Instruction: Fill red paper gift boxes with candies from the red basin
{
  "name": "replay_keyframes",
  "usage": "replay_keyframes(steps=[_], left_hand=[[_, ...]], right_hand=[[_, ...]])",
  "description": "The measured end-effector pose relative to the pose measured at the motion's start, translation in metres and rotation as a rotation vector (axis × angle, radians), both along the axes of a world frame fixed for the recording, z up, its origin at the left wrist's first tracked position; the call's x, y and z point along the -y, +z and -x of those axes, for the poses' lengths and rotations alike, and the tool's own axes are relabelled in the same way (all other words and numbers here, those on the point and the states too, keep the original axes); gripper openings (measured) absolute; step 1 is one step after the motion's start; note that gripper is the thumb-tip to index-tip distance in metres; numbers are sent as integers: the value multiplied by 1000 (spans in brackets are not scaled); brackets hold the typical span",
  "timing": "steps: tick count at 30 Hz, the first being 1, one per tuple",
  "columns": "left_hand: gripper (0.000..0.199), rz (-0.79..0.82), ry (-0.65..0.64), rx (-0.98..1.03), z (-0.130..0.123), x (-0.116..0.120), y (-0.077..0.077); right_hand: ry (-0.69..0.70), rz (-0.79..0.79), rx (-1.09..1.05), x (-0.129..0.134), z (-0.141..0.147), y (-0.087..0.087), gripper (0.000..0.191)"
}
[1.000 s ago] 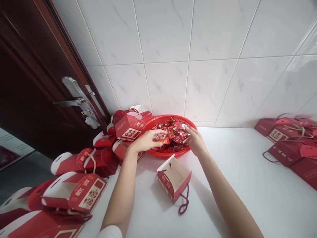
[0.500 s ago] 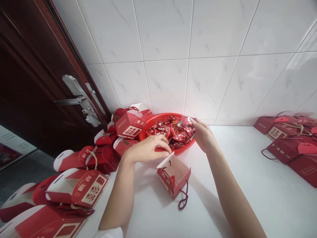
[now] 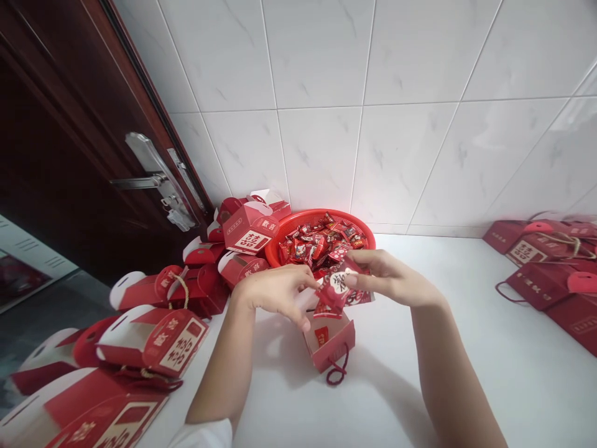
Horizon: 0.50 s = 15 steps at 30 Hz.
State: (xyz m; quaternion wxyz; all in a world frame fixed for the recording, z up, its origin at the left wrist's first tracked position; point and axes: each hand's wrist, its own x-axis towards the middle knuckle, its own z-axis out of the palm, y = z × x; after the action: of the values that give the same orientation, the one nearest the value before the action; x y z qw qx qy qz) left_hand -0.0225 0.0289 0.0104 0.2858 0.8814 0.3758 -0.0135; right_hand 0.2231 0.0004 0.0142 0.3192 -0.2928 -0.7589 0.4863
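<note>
A small red gift box (image 3: 330,354) with a dark red cord handle stands with its top open on the white table, a red wrapped piece lying inside. My left hand (image 3: 277,292) is at the box's left rim, thumb and fingers apart, a pale flap partly hidden between them. Over the box, my right hand (image 3: 387,278) pinches red candy packets (image 3: 339,286), the front one bearing a white round print. Just behind is a red plastic basket (image 3: 368,227) of red wrapped candies (image 3: 310,242).
Red gift boxes (image 3: 152,342) crowd the left side, some piled against the basket. More red boxes (image 3: 555,280) stand at the far right. A tiled wall (image 3: 321,155) rises behind the table, and a dark wooden door (image 3: 60,124) with a metal handle is at the left.
My right hand has come from the basket toward me, bringing candy packets over the box. My left hand has shifted slightly to the box's rim with its thumb spread lower.
</note>
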Motion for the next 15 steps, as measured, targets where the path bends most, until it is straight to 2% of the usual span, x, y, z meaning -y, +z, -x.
replay_keyframes(steps=[3, 6, 11, 15], left_hand=[[56, 14, -45, 24, 4, -2, -1], [60, 4, -47, 10, 6, -2, -2], [52, 37, -97, 45, 2, -2, -1], [44, 15, -110, -13, -3, -2, 2]], right_hand=[[82, -44, 129, 3, 6, -1, 43], [159, -63, 203, 2, 9, -3, 35], [168, -138, 151, -2, 12, -6, 28], [264, -142, 204, -3, 16, -9, 16]])
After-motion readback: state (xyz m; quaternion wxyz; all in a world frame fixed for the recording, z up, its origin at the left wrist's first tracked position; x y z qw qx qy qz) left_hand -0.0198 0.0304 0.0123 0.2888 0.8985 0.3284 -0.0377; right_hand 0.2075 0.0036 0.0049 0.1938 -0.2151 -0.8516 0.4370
